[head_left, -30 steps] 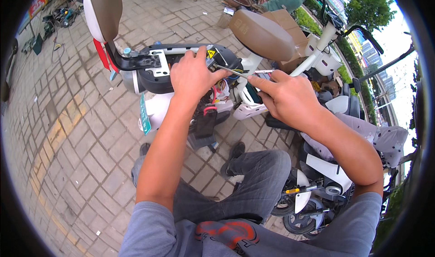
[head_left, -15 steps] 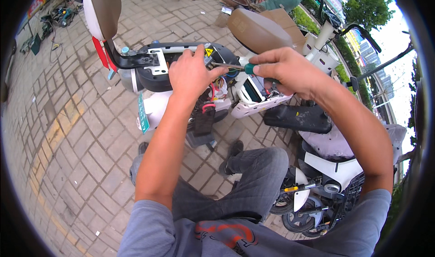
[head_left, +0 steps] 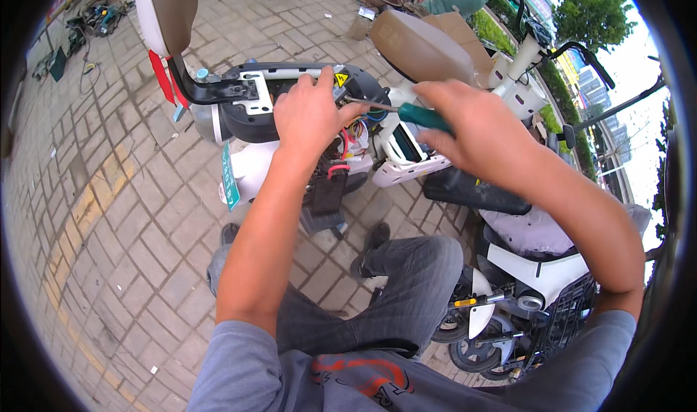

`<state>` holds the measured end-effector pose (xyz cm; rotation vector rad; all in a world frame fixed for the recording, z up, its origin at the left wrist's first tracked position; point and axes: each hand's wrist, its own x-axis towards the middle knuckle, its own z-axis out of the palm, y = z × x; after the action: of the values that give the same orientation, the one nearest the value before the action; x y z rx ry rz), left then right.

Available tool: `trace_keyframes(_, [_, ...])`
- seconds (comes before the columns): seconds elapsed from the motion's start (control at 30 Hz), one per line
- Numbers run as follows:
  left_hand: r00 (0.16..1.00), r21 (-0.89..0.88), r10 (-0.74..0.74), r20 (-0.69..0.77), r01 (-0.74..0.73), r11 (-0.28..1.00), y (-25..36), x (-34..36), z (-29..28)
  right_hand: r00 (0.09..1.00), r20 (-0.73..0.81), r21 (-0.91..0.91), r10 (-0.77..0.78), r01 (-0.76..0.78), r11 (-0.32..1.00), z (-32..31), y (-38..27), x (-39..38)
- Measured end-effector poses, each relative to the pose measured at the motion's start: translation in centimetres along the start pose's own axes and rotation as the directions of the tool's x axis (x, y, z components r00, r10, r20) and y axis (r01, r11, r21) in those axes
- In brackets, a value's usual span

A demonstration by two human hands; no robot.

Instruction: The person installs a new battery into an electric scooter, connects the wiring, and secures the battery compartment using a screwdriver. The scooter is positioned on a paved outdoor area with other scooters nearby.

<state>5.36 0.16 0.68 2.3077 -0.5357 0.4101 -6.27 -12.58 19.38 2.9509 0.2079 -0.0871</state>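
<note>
In my right hand [head_left: 472,125] is a screwdriver [head_left: 425,116] with a green handle. Its thin shaft points left, toward the thumb of my left hand [head_left: 306,114]. That left hand rests over the black seat-compartment rim [head_left: 363,85] of a white electric scooter, thumb and index finger apart; its other fingertips are partly hidden. A yellow warning label [head_left: 340,79] shows beside the index finger. Below the thumb lie exposed coloured wires [head_left: 356,132] and a black box [head_left: 328,193] with red cables. Whether the screwdriver's tip touches a screw is too small to tell.
A tilted brown backrest [head_left: 174,13] rises at the far left of the scooter. Beyond my right hand are a brown seat [head_left: 421,45] and white handlebar column [head_left: 523,56]. A black seat part [head_left: 472,190] and another white scooter [head_left: 534,274] stand at right. Tools [head_left: 98,20] lie far left.
My right hand has shifted right and nearer, and its grip has moved back so that more of the green handle shows. My left hand has stayed nearly in place.
</note>
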Motion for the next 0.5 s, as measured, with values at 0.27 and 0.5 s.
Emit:
trace_keyframes(0.27, [1.000,-0.011,0.007,-0.031,-0.007,1.000,0.2,0.1,0.8,0.994,-0.078,0.094,-0.076,0.084,0.992,1.1,0.5,0.5])
trace_keyframes(0.5, [0.961,-0.184,0.151,0.233,-0.108,0.977,-2.5,0.1,-2.8,0.961,-0.197,-0.082,-0.194,0.181,0.980,-0.1,-0.1,-0.1])
